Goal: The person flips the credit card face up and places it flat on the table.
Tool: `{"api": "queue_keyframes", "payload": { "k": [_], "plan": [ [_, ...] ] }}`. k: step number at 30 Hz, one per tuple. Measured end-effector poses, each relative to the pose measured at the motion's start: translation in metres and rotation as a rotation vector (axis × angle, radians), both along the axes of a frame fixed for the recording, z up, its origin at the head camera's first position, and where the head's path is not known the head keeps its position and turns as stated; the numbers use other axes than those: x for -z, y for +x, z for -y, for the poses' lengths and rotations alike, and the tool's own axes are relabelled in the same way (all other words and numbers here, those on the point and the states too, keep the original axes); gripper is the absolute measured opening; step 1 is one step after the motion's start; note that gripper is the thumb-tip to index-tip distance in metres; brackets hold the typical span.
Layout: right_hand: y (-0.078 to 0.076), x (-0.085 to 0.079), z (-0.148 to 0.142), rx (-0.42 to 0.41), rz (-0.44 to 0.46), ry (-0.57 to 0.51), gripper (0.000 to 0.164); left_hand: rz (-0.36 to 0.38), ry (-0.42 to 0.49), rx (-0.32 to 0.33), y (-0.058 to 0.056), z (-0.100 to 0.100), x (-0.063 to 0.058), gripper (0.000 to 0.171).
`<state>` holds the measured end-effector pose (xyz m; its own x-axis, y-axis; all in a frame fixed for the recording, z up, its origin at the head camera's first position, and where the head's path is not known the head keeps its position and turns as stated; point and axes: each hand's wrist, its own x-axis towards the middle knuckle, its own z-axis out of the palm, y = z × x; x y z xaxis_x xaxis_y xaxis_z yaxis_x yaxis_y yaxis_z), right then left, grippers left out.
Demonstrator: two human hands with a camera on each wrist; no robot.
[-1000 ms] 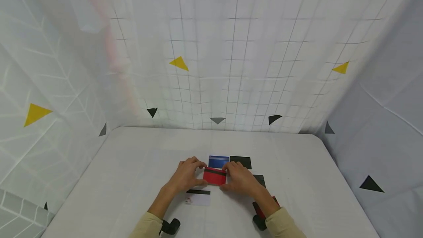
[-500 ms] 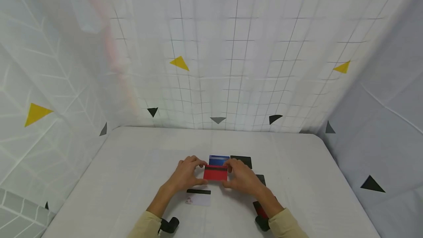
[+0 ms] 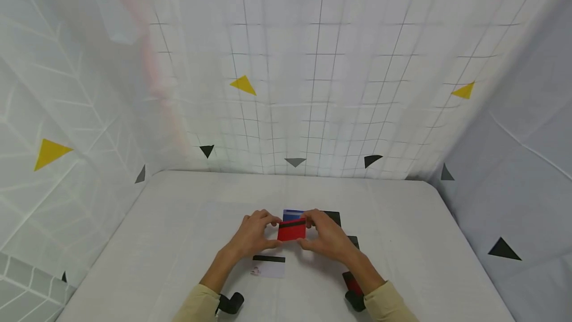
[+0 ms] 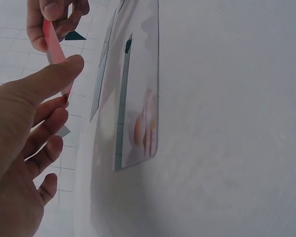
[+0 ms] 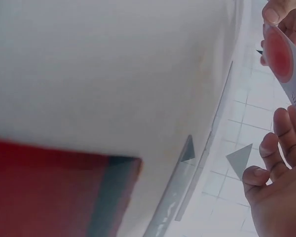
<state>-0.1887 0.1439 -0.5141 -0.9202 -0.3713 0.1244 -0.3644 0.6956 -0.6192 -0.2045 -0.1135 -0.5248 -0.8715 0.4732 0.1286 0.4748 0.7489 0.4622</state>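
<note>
A red magnetic-stripe card [image 3: 292, 231] is held up above the table between both hands, its black stripe along the far edge. My left hand [image 3: 252, 232] pinches its left end between thumb and fingers. The right end is pinched the same way by my right hand [image 3: 328, 235]. In the right wrist view the card's other face [image 5: 279, 57] shows white with a red circle. Behind it lie a blue card [image 3: 291, 214] and a black card [image 3: 332, 215], both partly covered by the right hand. Nearer me is a white card [image 3: 269, 268] with a dark stripe.
By the right forearm lie a dark card [image 3: 354, 241] and another red card [image 3: 354, 284], both partly hidden. The white table [image 3: 192, 222] ends at a white curtain with grid lines [image 3: 290, 88]. A black camera mount [image 3: 231, 303] sits at the left wrist.
Both hands have raised the red card from close to the table and tipped it, with its right end now higher. The other cards have stayed in place.
</note>
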Motion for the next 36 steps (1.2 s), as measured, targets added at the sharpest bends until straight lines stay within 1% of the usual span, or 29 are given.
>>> {"api": "queue_keyframes", "payload": {
  "k": [6,9,14,19,29,36],
  "plan": [
    [0.0008,-0.0030,0.0019,-0.021,-0.034,-0.031,0.057,0.010,-0.002,0.019,0.0011,-0.0016,-0.0010,0.053],
    [0.0005,-0.0030,0.0030,-0.035,-0.035,-0.046,0.057,0.012,-0.010,0.030,0.0009,-0.0022,-0.0005,0.052],
    [0.0007,-0.0029,0.0041,-0.070,0.005,-0.084,0.057,0.013,-0.034,0.055,0.0007,-0.0039,-0.0009,0.051],
    [0.0013,-0.0059,0.0056,-0.100,0.035,-0.130,0.060,0.010,-0.040,0.068,0.0009,-0.0053,-0.0033,0.050],
    [0.0024,-0.0088,0.0073,-0.101,0.031,-0.138,0.058,-0.006,-0.031,0.067,0.0011,-0.0064,-0.0014,0.049],
    [0.0041,-0.0093,0.0073,-0.096,0.055,-0.139,0.061,-0.003,-0.030,0.078,0.0001,-0.0084,-0.0004,0.049]
  ]
}}
